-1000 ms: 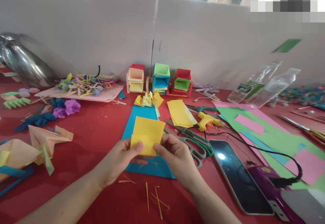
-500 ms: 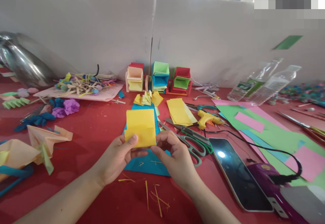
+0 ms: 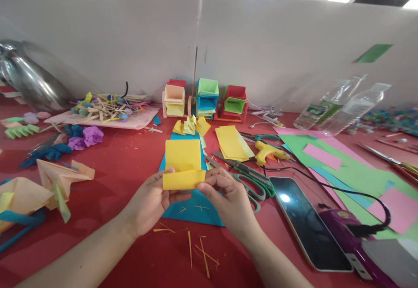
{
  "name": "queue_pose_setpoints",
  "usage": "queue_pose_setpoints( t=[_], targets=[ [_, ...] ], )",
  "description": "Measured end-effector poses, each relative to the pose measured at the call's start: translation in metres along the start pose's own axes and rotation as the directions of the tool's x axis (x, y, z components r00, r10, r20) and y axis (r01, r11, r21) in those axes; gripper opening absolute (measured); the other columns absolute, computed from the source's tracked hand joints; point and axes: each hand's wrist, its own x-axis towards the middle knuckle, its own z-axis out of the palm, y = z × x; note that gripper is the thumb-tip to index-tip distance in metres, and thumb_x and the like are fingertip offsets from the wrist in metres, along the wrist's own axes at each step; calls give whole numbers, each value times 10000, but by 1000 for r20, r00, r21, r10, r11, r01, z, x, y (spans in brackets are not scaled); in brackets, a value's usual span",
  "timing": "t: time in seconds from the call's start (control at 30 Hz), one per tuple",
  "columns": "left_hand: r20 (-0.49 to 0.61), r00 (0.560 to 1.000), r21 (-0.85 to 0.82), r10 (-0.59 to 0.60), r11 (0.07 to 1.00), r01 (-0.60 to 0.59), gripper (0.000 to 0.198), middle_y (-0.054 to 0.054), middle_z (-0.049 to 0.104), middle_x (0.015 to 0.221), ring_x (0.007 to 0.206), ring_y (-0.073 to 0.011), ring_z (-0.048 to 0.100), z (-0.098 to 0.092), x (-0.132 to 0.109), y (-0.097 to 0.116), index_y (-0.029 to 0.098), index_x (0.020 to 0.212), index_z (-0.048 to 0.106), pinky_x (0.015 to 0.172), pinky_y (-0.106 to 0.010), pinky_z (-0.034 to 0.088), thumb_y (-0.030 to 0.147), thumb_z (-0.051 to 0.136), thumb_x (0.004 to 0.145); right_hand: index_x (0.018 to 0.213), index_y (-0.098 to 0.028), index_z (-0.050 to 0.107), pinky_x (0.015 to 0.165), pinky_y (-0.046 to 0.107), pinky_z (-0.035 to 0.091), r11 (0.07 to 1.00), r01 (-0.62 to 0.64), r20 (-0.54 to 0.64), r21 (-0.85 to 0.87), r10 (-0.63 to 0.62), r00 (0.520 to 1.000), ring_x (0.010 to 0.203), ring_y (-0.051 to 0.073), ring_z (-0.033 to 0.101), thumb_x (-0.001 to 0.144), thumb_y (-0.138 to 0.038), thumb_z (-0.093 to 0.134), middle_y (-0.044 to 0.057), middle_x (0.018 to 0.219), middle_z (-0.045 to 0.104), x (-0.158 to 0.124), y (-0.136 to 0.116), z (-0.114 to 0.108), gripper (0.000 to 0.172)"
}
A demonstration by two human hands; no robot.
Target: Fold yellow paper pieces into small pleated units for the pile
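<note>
The surface (image 3: 130,264) is deep red, the sheet (image 3: 196,214) lying on it blue, and the folded paper (image 3: 183,154) a plain, bright yellow. Along the surface's far edge, the left box stack (image 3: 174,94) mixes red, peach and pale yellow; the middle stack (image 3: 207,100) is light green and blue, the right stack (image 3: 235,104) red and green. Toward the left edge, the jug (image 3: 35,79) is silver and the crumpled flower (image 3: 93,135) purple. Toward the right edge, the glue gun (image 3: 266,152) is yellow, the phone (image 3: 310,222) black with a pale rim, the large sheet (image 3: 355,179) light green.

Passage over red tabletop (image 3: 122,170) left of hands (image 3: 148,203); cutter (image 3: 253,171), phone (image 3: 310,225) obstruct right.
</note>
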Motion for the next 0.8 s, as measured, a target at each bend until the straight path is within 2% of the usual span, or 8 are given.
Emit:
queue_pose_setpoints(
  t=[0.17,0.37,0.43,0.5,0.57,0.7,0.8],
  targets=[
    [2,999,43,49,998,-49,308,-72,699,1000,910,-228,643,2,-2,-5,178,1087,631,737,-305,524,206,581,783,650,-184,580,637,257,416,998,-55,-53,-32,53,997,719,144,507,769,-326,609,20,764,535,0,1,2,188],
    [30,997,48,76,996,-77,305,-81,679,1057,950,-241,626,2,-4,-6,168,1079,641,758,-308,520,247,584,790,636,-183,560,625,248,414,996,-61,-80,-64,55,995,706,138,499,764,-321,617,17,759,535,-2,-2,1,197],
    [61,996,19,68,997,-69,317,-83,656,1106,982,-251,612,0,-3,-6,175,1087,634,763,-324,523,317,549,816,633,-183,557,620,249,412,995,-62,-89,-72,55,994,701,138,496,764,-326,616,16,751,531,-1,-2,1,203],
    [124,990,1,71,997,-71,417,-98,633,1145,1026,-273,588,-2,-4,-6,169,1093,629,782,-349,520,456,500,819,633,-181,555,617,251,411,996,-62,-98,-71,55,994,697,138,493,767,-327,611,16,744,526,-1,-1,1,206],
    [173,981,42,86,995,-95,473,-110,615,1170,1073,-286,558,-3,-4,-6,161,1095,627,823,-356,504,506,520,789,633,-178,549,615,252,411,996,-63,-103,-62,56,993,692,136,491,766,-323,609,15,741,522,-1,1,1,206],
    [129,988,161,88,981,-109,322,-88,612,1181,1089,-257,552,-2,-5,-8,187,1096,624,851,-338,489,299,598,795,675,-179,527,578,246,401,991,-130,-81,11,131,988,650,124,485,743,-337,626,2,713,521,-1,3,2,199],
    [106,992,161,73,983,-89,311,-82,616,1176,1072,-256,564,0,-5,-9,200,1104,620,824,-346,499,294,575,811,739,-184,504,541,232,383,965,-228,-51,127,236,970,598,110,472,717,-364,647,-21,658,515,0,2,2,231]
  ],
)
